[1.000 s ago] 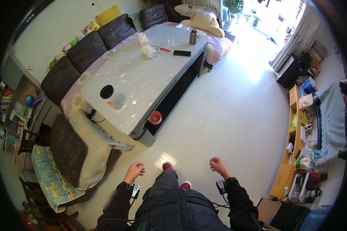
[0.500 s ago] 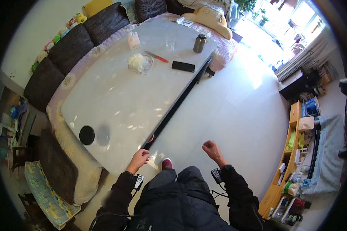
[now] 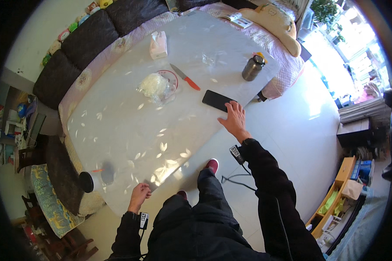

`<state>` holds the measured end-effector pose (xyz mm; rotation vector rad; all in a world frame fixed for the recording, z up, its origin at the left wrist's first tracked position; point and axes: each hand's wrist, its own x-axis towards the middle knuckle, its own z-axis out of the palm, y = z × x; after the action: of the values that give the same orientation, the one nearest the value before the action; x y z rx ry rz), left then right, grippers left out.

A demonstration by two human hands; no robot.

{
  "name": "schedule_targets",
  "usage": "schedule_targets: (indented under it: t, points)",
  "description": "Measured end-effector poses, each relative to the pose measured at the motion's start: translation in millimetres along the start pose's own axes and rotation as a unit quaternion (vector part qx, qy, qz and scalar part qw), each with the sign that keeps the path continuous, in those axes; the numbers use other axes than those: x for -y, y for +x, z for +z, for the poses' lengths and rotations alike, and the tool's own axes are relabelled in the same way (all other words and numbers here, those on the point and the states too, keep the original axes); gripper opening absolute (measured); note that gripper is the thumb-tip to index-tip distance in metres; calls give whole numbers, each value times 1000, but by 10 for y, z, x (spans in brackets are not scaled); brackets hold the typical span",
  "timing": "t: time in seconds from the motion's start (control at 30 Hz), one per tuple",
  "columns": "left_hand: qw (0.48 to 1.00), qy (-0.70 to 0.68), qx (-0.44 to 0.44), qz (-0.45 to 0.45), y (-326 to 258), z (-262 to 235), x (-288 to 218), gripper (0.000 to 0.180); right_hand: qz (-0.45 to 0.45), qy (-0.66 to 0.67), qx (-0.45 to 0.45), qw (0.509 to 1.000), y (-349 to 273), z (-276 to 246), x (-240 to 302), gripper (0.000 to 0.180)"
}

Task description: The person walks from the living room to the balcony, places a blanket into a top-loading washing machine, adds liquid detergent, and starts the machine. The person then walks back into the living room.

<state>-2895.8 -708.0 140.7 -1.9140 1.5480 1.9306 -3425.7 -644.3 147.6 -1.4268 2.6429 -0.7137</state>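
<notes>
My right hand (image 3: 234,119) reaches over the table's edge, thumb and fingers apart, fingertips at the near right end of a black phone (image 3: 216,100) lying flat. Whether they press on it I cannot tell. Low by the near table edge hangs my left hand (image 3: 139,194), its fingers loosely curled with nothing visible in them. Left of the phone lies a knife (image 3: 186,77) with a red handle. Beside it a clear plastic bag with pale contents (image 3: 153,85) rests partly over a red-rimmed plate (image 3: 173,78).
The grey table (image 3: 130,126) holds a tissue pack (image 3: 158,45), a dark metal bottle (image 3: 253,68), crumpled clear plastic (image 3: 209,59) and a round black disc (image 3: 86,182). A dark sofa (image 3: 89,41) runs behind it. A wooden shelf unit (image 3: 335,187) stands at right.
I have stepped forward along the table. My right hand has moved up and ahead from above the floor to the phone, its fingers opening. My left hand stays low, slightly further left.
</notes>
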Motion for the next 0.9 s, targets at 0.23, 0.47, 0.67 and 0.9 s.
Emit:
schedule_targets:
  t: [0.23, 0.47, 0.67, 0.9]
  points:
    - [996, 21, -81, 7, -2, 318, -234, 23, -33, -28, 94, 995, 771, 286, -260, 70]
    - [996, 43, -70, 47, 291, 501, -468, 22, -18, -43, 150, 988, 916, 334, -244, 69]
    - [997, 41, -31, 56, 574, 500, -775, 21, -13, -50, 146, 988, 909, 321, -199, 70]
    - [998, 44, -8, 42, 726, 373, -989, 21, 5, -34, 122, 992, 786, 209, -82, 74]
